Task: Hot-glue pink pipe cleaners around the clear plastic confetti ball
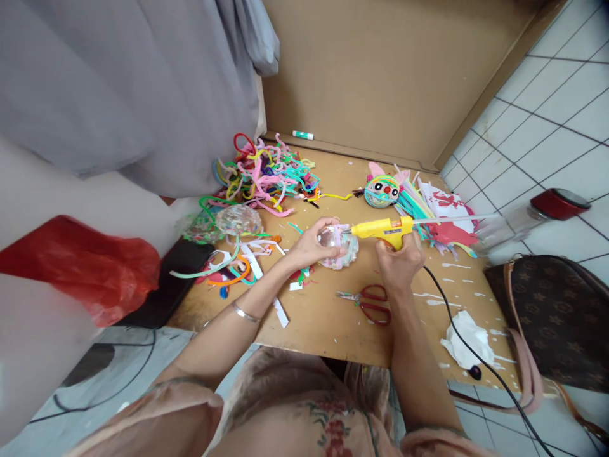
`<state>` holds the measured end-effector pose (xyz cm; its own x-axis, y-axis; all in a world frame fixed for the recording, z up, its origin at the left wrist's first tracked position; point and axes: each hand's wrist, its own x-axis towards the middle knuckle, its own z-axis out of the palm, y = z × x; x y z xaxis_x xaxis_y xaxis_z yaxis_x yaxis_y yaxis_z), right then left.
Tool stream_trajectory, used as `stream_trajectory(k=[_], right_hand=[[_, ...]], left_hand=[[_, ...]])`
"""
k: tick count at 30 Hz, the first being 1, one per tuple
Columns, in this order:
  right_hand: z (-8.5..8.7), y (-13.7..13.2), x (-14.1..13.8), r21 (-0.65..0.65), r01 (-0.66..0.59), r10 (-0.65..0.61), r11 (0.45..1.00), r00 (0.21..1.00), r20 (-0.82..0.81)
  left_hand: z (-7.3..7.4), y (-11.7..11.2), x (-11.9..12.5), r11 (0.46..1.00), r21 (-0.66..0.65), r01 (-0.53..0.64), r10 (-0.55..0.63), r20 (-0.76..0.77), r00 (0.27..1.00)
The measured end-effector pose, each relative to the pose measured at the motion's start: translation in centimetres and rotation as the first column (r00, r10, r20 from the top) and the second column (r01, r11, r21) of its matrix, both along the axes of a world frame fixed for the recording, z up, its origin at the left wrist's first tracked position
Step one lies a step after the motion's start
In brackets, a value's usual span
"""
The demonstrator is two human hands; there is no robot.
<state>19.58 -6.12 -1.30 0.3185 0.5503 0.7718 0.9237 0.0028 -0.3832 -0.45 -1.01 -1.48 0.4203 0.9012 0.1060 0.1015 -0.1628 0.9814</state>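
Observation:
My left hand [311, 246] is closed around a clear plastic ball-like piece [349, 252] with a pale pink-lilac strip across it. In my right hand [401, 260] is a yellow glue gun [378, 227], gripped by its handle, with a long clear glue stick [451, 219] poking out of its back. The nozzle points left and meets or nearly meets the strip on the clear piece; I cannot tell if they touch. Red-handled scissors [373, 304] lie on the table below, between my two arms.
A heap of coloured pipe cleaners [266, 174] and clear plastic pieces [238, 220] lie at the left. Behind are a decorated face ball [382, 190] and a glue stick tube [303, 135]. At the right are a lidded bottle [514, 223], crumpled tissue [469, 339], a brown handbag [554, 317] and the black cord [450, 311].

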Motion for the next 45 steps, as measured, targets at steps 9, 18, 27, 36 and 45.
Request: stream_trajectory(k=[9, 18, 27, 36, 45], right_hand=[[0.33, -0.18, -0.19, -0.018, -0.030, 0.030, 0.999, 0.999, -0.026], [0.46, -0.23, -0.07, -0.034, -0.034, 0.034, 0.999, 0.999, -0.017], [0.62, -0.45, -0.08, -0.065, -0.057, 0.055, 0.996, 0.998, -0.036], [0.49, -0.34, 0.07, -0.056, -0.014, 0.012, 0.998, 0.999, -0.035], [0.79, -0.53, -0.20, -0.073, -0.052, 0.048, 0.996, 0.998, -0.051]], left_hand=[[-0.24, 0.13, 0.05, 1.000, 0.011, 0.001, -0.001, -0.010, 1.000], [-0.10, 0.00, 0.04, 1.000, 0.003, 0.005, -0.005, 0.006, 1.000], [-0.04, 0.03, 0.06, 1.000, -0.002, 0.003, -0.003, -0.008, 1.000], [0.14, -0.08, 0.06, 1.000, -0.024, 0.012, -0.012, 0.008, 1.000], [-0.20, 0.06, 0.07, 1.000, 0.009, 0.000, 0.000, -0.014, 1.000]])
